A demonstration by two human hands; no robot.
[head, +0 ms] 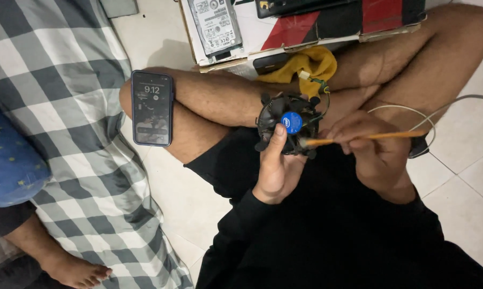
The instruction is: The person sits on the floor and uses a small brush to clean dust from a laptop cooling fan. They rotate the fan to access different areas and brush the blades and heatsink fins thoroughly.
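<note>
Head view is showing, at centre of the frame, the left hand [276,171] gripping a round black cooler fan [289,124] steady, so the right hand [378,155], pinching an orange brush [359,138], is reaching its blades.

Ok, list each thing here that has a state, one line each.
Cooler fan: held up in the left hand, thumb on its blue hub.
Orange brush: held in the right hand, tip at the fan.
Phone: screen lit, lying on the knee.
Hard drive: lying flat on the box.
</note>
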